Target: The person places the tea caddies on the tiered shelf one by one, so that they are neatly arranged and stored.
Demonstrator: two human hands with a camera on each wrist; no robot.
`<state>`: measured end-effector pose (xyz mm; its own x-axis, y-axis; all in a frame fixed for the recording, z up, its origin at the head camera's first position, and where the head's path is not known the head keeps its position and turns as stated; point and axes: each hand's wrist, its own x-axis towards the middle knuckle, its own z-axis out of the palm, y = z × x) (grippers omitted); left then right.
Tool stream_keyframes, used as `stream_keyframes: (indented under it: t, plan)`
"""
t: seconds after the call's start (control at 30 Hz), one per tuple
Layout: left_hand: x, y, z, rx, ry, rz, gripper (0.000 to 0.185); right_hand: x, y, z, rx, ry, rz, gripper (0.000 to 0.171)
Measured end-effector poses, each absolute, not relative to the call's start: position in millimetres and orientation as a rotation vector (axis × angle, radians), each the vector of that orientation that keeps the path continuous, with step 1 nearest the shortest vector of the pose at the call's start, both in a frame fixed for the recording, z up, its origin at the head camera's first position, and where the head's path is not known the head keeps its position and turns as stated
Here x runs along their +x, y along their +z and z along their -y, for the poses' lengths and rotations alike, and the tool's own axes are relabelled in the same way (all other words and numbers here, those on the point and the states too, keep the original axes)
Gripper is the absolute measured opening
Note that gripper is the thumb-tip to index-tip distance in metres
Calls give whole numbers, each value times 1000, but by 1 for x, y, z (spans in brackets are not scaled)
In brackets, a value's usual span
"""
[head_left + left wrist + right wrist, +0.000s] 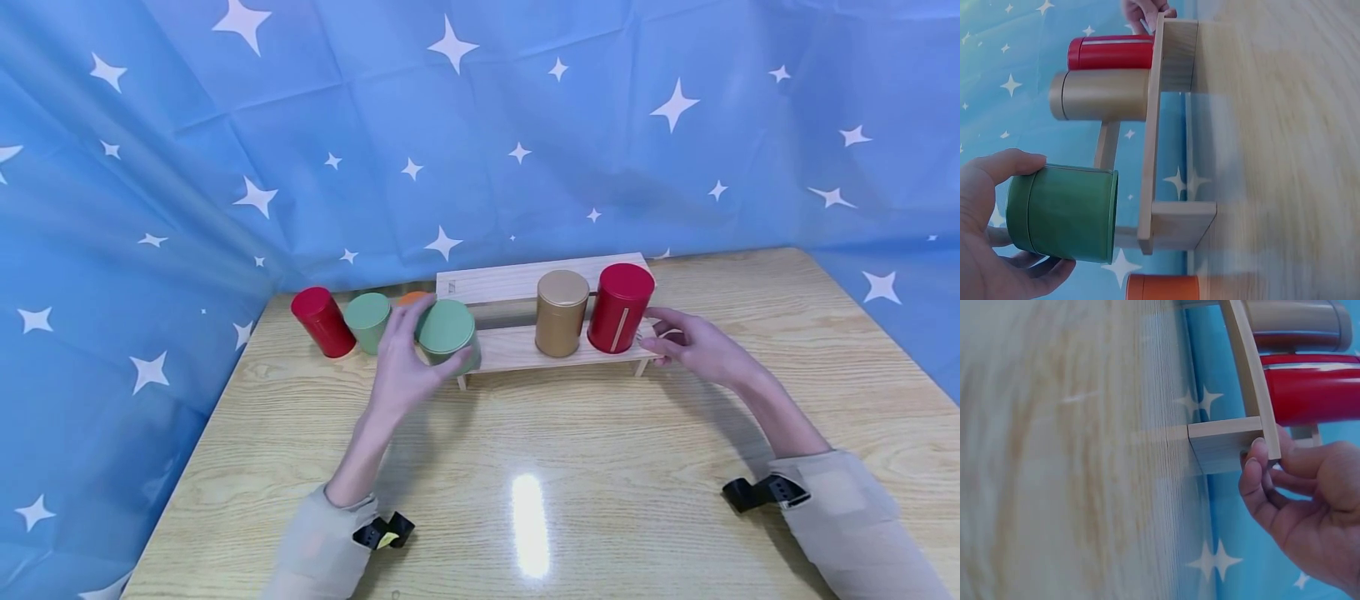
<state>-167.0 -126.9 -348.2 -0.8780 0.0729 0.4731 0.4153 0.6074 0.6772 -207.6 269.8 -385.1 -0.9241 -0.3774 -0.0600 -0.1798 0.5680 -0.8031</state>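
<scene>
My left hand [407,367] grips a green canister [447,327] between thumb and fingers. In the left wrist view that green canister [1063,215] is held over the left end of the two-step wooden rack [1149,144], its base a little apart from the board. My right hand [701,348] pinches the right end of the rack's lower board [502,348], thumb above and fingers curled below, as the right wrist view shows on the board end [1266,419]. On that board a gold canister [561,315] and a red canister [622,308] stand side by side, the red one nearest my right hand.
Left of the rack, on the wooden table [570,467], stand a second red canister [324,323], another green canister [369,323] and an orange canister [1163,287], partly hidden in the head view. A blue curtain with white stars [480,125] hangs behind.
</scene>
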Motion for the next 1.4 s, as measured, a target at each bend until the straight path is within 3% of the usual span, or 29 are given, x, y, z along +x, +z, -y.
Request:
stream_keyframes:
  t: [0.53,1.4]
  plan:
    - [-170,-350,95,-456,-1212,2460,74,-207,-387,-270,-470,-1271,-2592,63]
    - [-182,-356,70,-313,-1201,2562,75,-208,-386,-270,-437,-1291,-2562,64]
